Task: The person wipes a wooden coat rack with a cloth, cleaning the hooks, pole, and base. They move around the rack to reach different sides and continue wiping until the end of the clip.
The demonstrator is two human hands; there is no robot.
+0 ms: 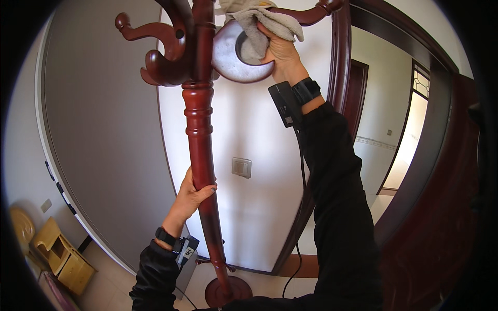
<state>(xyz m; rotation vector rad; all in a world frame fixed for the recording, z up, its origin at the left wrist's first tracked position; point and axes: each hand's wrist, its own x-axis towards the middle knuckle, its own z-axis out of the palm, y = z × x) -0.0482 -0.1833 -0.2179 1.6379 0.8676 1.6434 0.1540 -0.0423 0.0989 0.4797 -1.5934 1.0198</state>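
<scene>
A dark red wooden coat rack (198, 111) stands upright in front of me, its turned pole running down to a round base (228, 291). Around the middle of the pole my left hand (193, 197) is wrapped, thumb across the front. Higher up, my right hand (282, 52) grips a grey cloth (277, 23) against one of the curved hooks (241, 57) at the top right. Part of the cloth hangs inside that hook's crescent. Some of my right fingers are hidden behind the cloth. Other curved hooks (158, 65) branch off to the left of the pole.
Behind the rack is a white wall with a switch plate (241, 167). A large grey panel (104, 119) stands at the left, and a dark wood door frame (340, 67) at the right. Yellow wooden furniture (62, 254) sits at lower left. A black cable (302, 192) hangs from my right wrist.
</scene>
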